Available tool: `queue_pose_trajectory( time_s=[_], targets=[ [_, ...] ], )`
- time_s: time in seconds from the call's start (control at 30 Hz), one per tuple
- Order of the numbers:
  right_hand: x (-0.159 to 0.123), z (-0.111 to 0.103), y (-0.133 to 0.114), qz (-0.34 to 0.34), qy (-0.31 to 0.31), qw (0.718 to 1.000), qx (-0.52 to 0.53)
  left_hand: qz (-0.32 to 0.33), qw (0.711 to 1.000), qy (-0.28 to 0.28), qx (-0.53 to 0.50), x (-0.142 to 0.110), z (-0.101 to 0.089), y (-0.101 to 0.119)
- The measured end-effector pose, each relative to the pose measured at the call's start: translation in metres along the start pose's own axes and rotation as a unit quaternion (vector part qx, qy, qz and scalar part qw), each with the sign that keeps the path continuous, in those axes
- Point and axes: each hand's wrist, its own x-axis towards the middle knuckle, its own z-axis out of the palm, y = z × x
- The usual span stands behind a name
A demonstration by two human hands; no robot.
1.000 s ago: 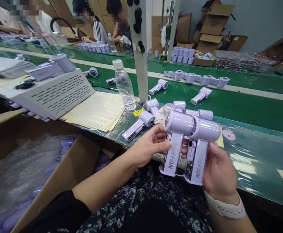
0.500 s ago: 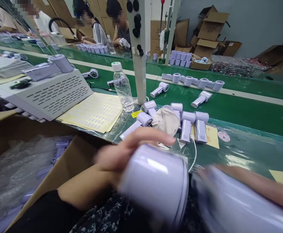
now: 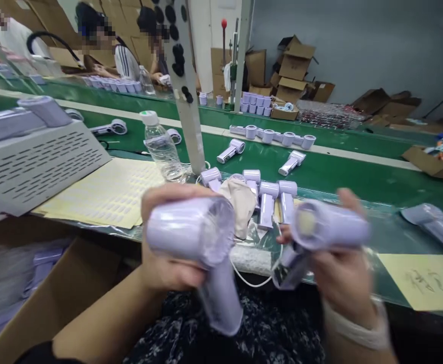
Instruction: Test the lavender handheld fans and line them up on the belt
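My left hand [image 3: 159,268] is wrapped round the head of a lavender handheld fan [image 3: 179,230], shaped like a small hair dryer. Its round opening faces right and its handle hangs down over my lap. In my right hand [image 3: 343,278] is a second lavender handheld fan [image 3: 343,227], its round end turned toward the other one; the picture is blurred there. Beyond my hands, several like fans [image 3: 267,202] lie in a cluster on the bench around a beige cloth [image 3: 240,202]. A white cord [image 3: 254,284] loops down between my hands.
At left are a grey slotted metal box [image 3: 43,167], label sheets [image 3: 115,194] and a water bottle [image 3: 164,151]. A white post [image 3: 187,101] rises behind. An open carton [image 3: 77,288] holding fans stands low left. At right lie a yellow note [image 3: 426,280] and another fan [image 3: 439,225].
Both fans have turned and are held up, the right one brought inward and the left one moved left with its handle now showing. The camera view has swung to the right.
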Motion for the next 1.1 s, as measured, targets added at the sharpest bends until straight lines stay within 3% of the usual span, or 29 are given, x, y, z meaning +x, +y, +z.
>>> queue_pose_trajectory(
  time_s=[0.1, 0.17, 0.2, 0.27, 0.33, 0.37, 0.4, 0.43, 0.5, 0.57, 0.67, 0.73, 0.8, 0.93, 1.03, 1.1],
  targets=[
    [0.004, 0.022, 0.008, -0.017, -0.089, 0.995, 0.033, 0.094, 0.994, -0.006, 0.064, -0.004, 0.028, -0.030],
    [0.012, 0.029, 0.006, -0.022, -0.173, 0.984, 0.029, 0.093, 0.993, -0.016, 0.068, 0.004, 0.050, -0.046],
    [0.019, 0.027, 0.003, -0.027, -0.187, 0.982, 0.014, 0.074, 0.994, -0.033, 0.070, 0.012, 0.061, -0.050],
    [0.039, 0.009, -0.004, -0.044, -0.137, 0.989, -0.044, 0.021, 0.989, -0.090, 0.112, 0.033, 0.074, -0.051],
    [0.066, -0.029, -0.008, -0.042, -0.016, 0.982, -0.184, -0.005, 0.966, -0.163, 0.201, 0.058, 0.071, -0.043],
    [0.080, -0.053, -0.007, -0.021, 0.059, 0.957, -0.284, 0.002, 0.947, -0.194, 0.255, 0.071, 0.062, -0.037],
    [0.092, -0.081, -0.004, 0.031, 0.137, 0.902, -0.408, 0.008, 0.929, -0.211, 0.303, 0.082, 0.048, -0.030],
    [0.102, -0.110, 0.000, 0.062, 0.186, 0.870, -0.453, 0.014, 0.914, -0.220, 0.342, 0.091, 0.030, -0.024],
    [0.112, -0.165, 0.009, 0.107, 0.241, 0.824, -0.502, 0.018, 0.885, -0.242, 0.396, 0.103, -0.014, -0.014],
    [0.111, -0.211, 0.018, 0.143, 0.264, 0.791, -0.534, -0.025, 0.857, -0.282, 0.430, 0.107, -0.059, -0.010],
    [0.101, -0.246, 0.024, 0.155, 0.322, 0.736, -0.575, -0.110, 0.822, -0.299, 0.472, 0.105, -0.107, -0.017],
    [0.106, -0.244, 0.027, 0.142, 0.361, 0.699, -0.601, -0.170, 0.826, -0.270, 0.465, 0.102, -0.122, -0.025],
    [0.127, -0.225, 0.032, 0.120, 0.351, 0.685, -0.628, -0.221, 0.861, -0.214, 0.406, 0.100, -0.128, -0.033],
    [0.206, -0.166, 0.052, 0.099, 0.186, 0.718, -0.663, -0.267, 0.926, -0.121, 0.238, 0.094, -0.148, -0.049],
    [0.263, -0.127, 0.061, 0.114, 0.072, 0.738, -0.661, -0.301, 0.937, -0.081, 0.157, 0.086, -0.176, -0.051],
    [0.294, -0.103, 0.062, 0.127, 0.022, 0.738, -0.663, -0.306, 0.940, -0.019, 0.148, 0.079, -0.190, -0.042]
  ],
)
